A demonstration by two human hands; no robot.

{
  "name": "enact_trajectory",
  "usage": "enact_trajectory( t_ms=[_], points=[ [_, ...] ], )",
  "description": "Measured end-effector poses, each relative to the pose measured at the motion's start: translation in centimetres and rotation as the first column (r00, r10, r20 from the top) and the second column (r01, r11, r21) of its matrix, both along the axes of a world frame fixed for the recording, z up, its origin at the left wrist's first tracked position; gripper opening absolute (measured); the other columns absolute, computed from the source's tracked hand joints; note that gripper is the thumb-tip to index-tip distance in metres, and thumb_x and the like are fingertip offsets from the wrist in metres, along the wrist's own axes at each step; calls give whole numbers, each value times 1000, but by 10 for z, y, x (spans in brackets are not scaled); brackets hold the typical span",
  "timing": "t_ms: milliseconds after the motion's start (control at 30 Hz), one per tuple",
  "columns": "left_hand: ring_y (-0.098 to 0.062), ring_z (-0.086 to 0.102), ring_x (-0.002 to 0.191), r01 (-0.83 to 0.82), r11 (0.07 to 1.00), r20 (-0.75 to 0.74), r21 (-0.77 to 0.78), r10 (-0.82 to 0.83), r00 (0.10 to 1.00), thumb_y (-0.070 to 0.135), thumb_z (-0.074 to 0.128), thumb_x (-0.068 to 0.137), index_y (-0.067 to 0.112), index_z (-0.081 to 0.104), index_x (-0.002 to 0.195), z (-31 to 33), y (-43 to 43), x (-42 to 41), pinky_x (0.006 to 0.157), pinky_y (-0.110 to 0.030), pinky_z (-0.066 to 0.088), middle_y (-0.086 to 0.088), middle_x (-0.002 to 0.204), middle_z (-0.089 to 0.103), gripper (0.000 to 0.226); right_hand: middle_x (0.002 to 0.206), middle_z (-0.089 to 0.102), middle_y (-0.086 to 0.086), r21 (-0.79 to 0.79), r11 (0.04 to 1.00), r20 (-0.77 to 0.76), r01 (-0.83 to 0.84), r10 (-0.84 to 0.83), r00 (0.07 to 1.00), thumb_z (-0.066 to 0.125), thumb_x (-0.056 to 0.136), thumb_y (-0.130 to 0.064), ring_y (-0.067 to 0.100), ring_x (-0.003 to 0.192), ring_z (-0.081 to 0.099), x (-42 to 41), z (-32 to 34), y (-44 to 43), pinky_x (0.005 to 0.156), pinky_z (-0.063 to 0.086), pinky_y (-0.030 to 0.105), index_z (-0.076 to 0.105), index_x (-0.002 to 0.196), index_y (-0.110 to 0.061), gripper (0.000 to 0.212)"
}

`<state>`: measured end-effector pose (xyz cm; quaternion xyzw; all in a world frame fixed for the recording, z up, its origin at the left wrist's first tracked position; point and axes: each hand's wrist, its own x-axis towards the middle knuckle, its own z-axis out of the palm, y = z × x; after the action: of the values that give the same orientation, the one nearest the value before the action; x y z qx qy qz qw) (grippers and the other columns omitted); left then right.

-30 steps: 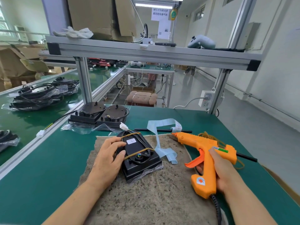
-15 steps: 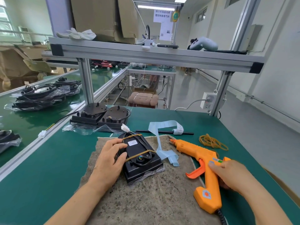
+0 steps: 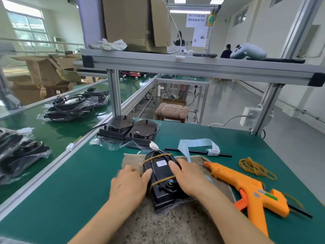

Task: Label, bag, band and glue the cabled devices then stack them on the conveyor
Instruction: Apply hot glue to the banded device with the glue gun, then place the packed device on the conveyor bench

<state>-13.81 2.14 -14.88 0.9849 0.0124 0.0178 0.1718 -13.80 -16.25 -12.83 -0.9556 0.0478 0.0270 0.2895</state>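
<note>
A black cabled device in a clear bag lies on a brown felt mat, with two tan rubber bands across it and a white label on top. My left hand grips its left side and my right hand grips its right side. The orange glue gun lies on the table to the right, free of any hand. Two more black devices stand behind the mat.
Loose rubber bands, a blue label strip and a black glue stick lie at the back right. Bagged devices sit stacked on the green conveyor at left. An aluminium frame post and shelf stand ahead.
My right hand has laid the glue gun down on the table and moved left onto the device. My left hand stays on the device's left side.
</note>
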Motion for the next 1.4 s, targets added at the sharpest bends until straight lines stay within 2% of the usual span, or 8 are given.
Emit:
enact_trajectory(
  t_ms=[233,400,567,733,833,933,1133,1400],
  points=[
    [-20,41,126,-18,938,17,-347,26,1000,55,38,98,14,61,124,-6,-19,-9,108,-35,34,0,127,47,54,106,55,-12,228,972,79,-66,49,996,29,104,-48,12,107,51,-5,-3,10,97,40,32,51,100,-34,26],
    [9,35,115,29,718,273,-696,227,935,37,55,95,16,40,142,25,-6,-15,93,3,21,13,139,28,53,126,42,-35,456,875,194,-160,78,978,32,102,-52,-14,120,43,-4,33,43,97,24,7,43,126,-51,26],
    [-9,35,137,24,656,334,-755,352,875,40,55,95,18,39,146,66,50,-7,116,-30,30,6,150,36,57,139,33,-30,514,801,272,-306,186,944,34,98,-59,-10,125,28,23,66,92,102,17,17,27,154,-39,60],
    [20,36,123,63,603,440,-795,502,744,34,56,97,37,30,149,98,115,-7,101,-2,31,22,144,38,58,151,41,-22,579,663,369,-475,307,877,42,93,-68,0,136,38,50,101,161,116,26,31,40,150,-38,64],
    [-8,46,131,26,567,433,-823,597,675,35,56,96,36,33,148,112,164,-6,112,-35,38,9,145,45,57,138,48,-30,548,592,434,-591,403,806,41,100,-57,-11,126,43,60,112,211,110,30,18,47,145,-35,51],
    [-13,47,131,-29,518,393,-855,683,616,34,56,96,35,37,147,119,212,-5,111,-40,39,8,146,46,55,107,47,-43,508,552,462,-661,473,750,41,104,-45,-39,92,40,66,119,260,78,28,-10,50,131,-41,29],
    [-21,54,124,-69,434,334,-898,775,536,27,55,96,28,37,148,125,282,16,105,-46,45,1,143,50,55,83,70,-14,432,523,499,-735,541,677,39,106,-31,4,82,60,83,133,345,75,46,9,66,84,-16,38],
    [-25,48,126,-118,326,237,-938,853,466,24,47,99,25,31,150,109,334,57,105,-42,42,-4,147,42,54,160,32,-2,639,549,132,-539,612,780,27,101,-61,23,147,27,130,119,410,116,22,48,47,147,-33,57]
  ],
)
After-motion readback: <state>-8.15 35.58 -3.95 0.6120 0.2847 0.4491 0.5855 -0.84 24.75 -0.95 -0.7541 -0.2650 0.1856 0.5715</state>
